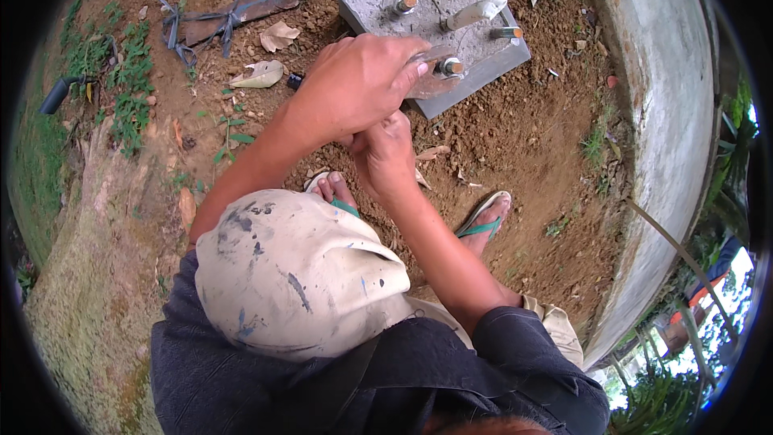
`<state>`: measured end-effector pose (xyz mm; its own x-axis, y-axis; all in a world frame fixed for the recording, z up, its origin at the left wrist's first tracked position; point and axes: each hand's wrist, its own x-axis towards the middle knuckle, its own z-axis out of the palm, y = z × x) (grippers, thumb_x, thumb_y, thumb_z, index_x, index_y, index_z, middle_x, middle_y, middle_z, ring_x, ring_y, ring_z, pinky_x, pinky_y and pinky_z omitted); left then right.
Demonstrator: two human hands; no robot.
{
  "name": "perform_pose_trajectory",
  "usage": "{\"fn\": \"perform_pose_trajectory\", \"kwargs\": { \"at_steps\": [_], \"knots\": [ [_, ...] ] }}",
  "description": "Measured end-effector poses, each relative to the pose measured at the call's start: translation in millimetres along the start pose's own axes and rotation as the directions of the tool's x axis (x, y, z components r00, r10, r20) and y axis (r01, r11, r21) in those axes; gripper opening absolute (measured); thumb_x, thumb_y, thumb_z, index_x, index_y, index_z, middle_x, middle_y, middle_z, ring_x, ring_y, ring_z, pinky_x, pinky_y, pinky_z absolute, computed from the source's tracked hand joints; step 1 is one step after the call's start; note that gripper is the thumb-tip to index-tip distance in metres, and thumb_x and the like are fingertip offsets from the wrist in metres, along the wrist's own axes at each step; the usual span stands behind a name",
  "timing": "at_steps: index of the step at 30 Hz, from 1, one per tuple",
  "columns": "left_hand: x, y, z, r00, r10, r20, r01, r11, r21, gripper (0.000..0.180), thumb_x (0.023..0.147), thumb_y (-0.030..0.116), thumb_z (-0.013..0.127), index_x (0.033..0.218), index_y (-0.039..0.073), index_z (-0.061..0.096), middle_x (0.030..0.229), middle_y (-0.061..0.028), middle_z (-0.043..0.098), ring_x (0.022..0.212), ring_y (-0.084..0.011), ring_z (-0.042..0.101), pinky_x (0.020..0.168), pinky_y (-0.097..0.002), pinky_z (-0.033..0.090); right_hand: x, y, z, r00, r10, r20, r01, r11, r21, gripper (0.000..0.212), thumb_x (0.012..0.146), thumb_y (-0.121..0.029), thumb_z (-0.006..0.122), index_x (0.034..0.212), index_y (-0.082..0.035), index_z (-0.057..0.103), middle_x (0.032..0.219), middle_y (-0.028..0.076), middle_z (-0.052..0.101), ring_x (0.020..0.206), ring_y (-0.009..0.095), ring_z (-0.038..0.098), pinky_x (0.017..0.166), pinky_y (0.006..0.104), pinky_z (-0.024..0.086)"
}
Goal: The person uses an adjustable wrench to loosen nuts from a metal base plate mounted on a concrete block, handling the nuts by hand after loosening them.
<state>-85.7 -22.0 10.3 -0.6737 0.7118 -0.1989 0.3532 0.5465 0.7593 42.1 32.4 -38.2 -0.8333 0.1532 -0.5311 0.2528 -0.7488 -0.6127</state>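
Observation:
A grey concrete block (403, 80) with anchor bolts standing up out of its top lies on the soil in front of me. My left hand (362, 80) is closed at its near edge, with a piece of clear plastic film (425, 84) at its fingertips. This film lies around or against the nearest bolt (451, 67); I cannot tell which. Just below, my right hand (386, 149) is closed with curled fingers, close against the left wrist; what it holds is hidden. Whitish plastic (477, 13) wraps another bolt, while the far-left bolt (406, 5) is bare with a rusty tip.
Brown soil with dry leaves (259, 75) surrounds the block. A curved concrete wall (656, 113) runs along the right. Left of the block lies a brown strip tied with dark cord (229, 20). A black pipe end (58, 95) sticks out at far left. My sandalled feet (485, 221) are below my hands.

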Motion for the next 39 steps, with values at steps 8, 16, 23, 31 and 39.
{"fn": "perform_pose_trajectory", "kwargs": {
  "at_steps": [8,16,23,31,39],
  "knots": [
    [-12,-15,13,0.991,0.034,0.13,-0.021,0.995,-0.101,0.033,0.103,0.036,0.061,0.112,0.008,0.074,0.086,-0.0237,0.071,0.085,-0.0465,0.069,0.077,-0.0529,0.053,-28,-170,-163,0.902,0.431,0.02,-0.243,0.545,-0.802,0.031,0.106,-0.035,0.062,0.099,-0.006,0.07,0.082,0.002,0.069,0.071,0.012,0.064,0.068,0.0293,0.052],
    [-14,-22,32,0.97,0.044,0.239,0.047,0.932,-0.36,0.034,0.101,0.035,0.063,0.11,0.005,0.075,0.091,-0.0248,0.074,0.092,-0.044,0.073,0.084,-0.0532,0.056,-42,-197,-140,0.899,0.439,0.012,-0.283,0.601,-0.747,0.03,0.105,-0.029,0.064,0.102,-0.002,0.076,0.079,0.005,0.073,0.068,0.013,0.066,0.064,0.0269,0.051],
    [-12,-28,35,0.976,-0.016,0.215,0.106,0.905,-0.413,0.028,0.1,0.023,0.07,0.113,-0.002,0.072,0.089,-0.0145,0.078,0.08,-0.0208,0.075,0.075,-0.0369,0.056,-63,-60,-92,0.917,0.398,0.003,-0.322,0.747,-0.581,0.038,0.103,-0.018,0.068,0.136,0.002,0.067,0.116,0.009,0.078,0.104,0.015,0.072,0.083,0.0291,0.059],
    [2,-32,15,0.998,-0.042,0.043,0.055,0.929,-0.365,0.031,0.096,0.017,0.069,0.122,0.0,0.071,0.095,-0.0144,0.077,0.08,-0.0197,0.072,0.079,-0.0375,0.058,-11,-1,-27,0.99,0.134,-0.049,-0.14,0.975,-0.173,0.03,0.102,-0.009,0.068,0.128,0.004,0.061,0.115,0.014,0.074,0.099,0.018,0.074,0.081,0.0336,0.069],
    [8,-31,24,0.981,0.121,-0.151,-0.15,0.968,-0.2,0.037,0.095,0.019,0.07,0.129,0.004,0.072,0.104,-0.0184,0.078,0.083,-0.0284,0.073,0.081,-0.0406,0.058,14,-1,-4,0.991,0.033,-0.127,-0.04,0.998,-0.057,0.028,0.101,-0.008,0.069,0.126,0.002,0.061,0.111,0.01,0.072,0.101,0.019,0.075,0.082,0.0329,0.067]
  ]
}}
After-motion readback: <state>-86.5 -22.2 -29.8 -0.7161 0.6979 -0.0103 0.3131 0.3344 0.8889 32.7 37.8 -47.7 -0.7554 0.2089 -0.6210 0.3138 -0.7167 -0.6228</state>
